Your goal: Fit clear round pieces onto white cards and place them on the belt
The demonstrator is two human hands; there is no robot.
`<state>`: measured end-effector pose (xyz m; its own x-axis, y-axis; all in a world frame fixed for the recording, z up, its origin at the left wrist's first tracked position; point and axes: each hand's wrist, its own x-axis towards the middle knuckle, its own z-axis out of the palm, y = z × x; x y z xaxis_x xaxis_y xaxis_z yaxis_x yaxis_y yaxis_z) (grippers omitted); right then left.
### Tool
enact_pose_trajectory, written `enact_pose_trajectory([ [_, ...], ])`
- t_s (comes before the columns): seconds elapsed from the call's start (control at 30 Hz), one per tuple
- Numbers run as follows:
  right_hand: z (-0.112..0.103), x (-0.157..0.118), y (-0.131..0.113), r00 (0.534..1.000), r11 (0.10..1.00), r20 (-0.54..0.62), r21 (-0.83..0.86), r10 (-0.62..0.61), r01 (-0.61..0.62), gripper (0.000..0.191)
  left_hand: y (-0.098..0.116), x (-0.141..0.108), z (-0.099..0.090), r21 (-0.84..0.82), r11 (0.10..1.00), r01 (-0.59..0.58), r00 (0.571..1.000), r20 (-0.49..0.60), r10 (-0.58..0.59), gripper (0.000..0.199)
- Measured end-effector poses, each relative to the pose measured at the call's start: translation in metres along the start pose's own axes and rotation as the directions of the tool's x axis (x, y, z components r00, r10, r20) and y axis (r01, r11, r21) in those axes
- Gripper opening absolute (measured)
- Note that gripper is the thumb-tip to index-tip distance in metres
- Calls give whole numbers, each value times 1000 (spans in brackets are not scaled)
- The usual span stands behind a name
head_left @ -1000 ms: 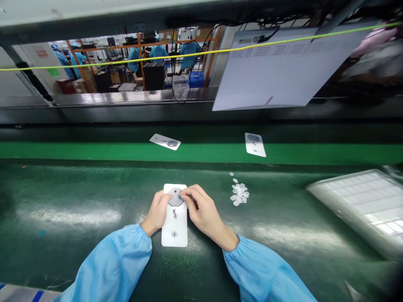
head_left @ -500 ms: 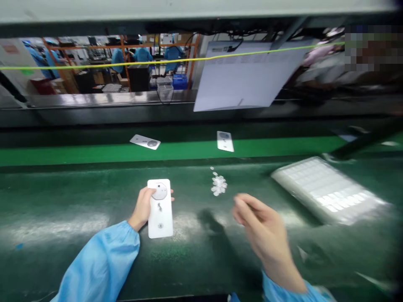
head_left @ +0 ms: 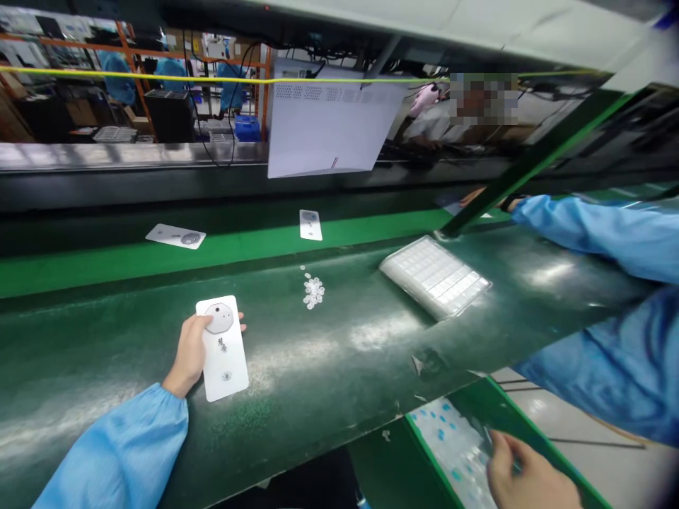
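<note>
A white phone back cover (head_left: 232,360), with a grey round camera area and small dark markings, is gripped by my left hand (head_left: 194,346), thumb on its face and fingertips showing beyond the far edge. It is held above the green worktop. At the lower right, my right hand (head_left: 525,470) hangs over a green bin (head_left: 424,452), thumb and forefinger closed together. A thin clear sliver seems to show by the fingertips, too faint to name. Inside the bin lie clear film scraps (head_left: 450,445) with blue tabs. Several small clear round pieces (head_left: 313,291) lie piled on the worktop.
Two more phone back covers, one on the left (head_left: 176,236) and one farther right (head_left: 310,225), lie on the bright green strip. A clear-wrapped tray (head_left: 438,276) rests right of the pile, near a slanted green post (head_left: 530,166). A co-worker's blue sleeve (head_left: 583,230) reaches in from the right.
My right hand has moved from above the worktop, beside the round pieces, down and right to the bin. The view has swung right, revealing the bin and co-worker. My left hand still holds the cover.
</note>
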<state>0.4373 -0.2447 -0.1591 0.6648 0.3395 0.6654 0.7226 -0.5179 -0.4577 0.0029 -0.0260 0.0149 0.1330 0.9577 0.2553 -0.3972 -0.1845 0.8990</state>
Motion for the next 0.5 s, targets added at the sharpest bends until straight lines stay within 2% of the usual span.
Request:
enact_pose_trajectory([
  [0.1, -13, 30, -68, 966, 957, -162, 178, -202, 230, 39, -1, 1, -2, 4, 1000, 1, 1000, 9, -1, 53],
  [0.17, -15, 49, -121, 946, 867, -186, 385, -264, 318, 37, -3, 1, -4, 10, 1000, -3, 1000, 24, 2, 53],
  [0.23, -9, 67, -174, 933, 761, -106, 551, -343, 343, 36, -4, 2, -6, 15, 1000, -9, 999, 34, 8, 53],
  [0.27, -4, 76, -198, 909, 712, -48, 605, -413, 356, 38, -4, 3, -6, 14, 1000, -10, 999, 35, 10, 54],
  [0.33, 9, 91, -239, 861, 669, 19, 639, -508, 380, 41, -4, 3, -6, 6, 1000, -6, 999, 37, 6, 55],
  [0.4, 23, 102, -267, 831, 666, 70, 638, -551, 388, 38, -4, 2, -6, -7, 1000, -4, 999, 37, 4, 55],
  [0.5, 37, 111, -289, 813, 693, 158, 627, -560, 356, 27, -5, 1, -5, -30, 1000, -6, 999, 44, 8, 53],
])
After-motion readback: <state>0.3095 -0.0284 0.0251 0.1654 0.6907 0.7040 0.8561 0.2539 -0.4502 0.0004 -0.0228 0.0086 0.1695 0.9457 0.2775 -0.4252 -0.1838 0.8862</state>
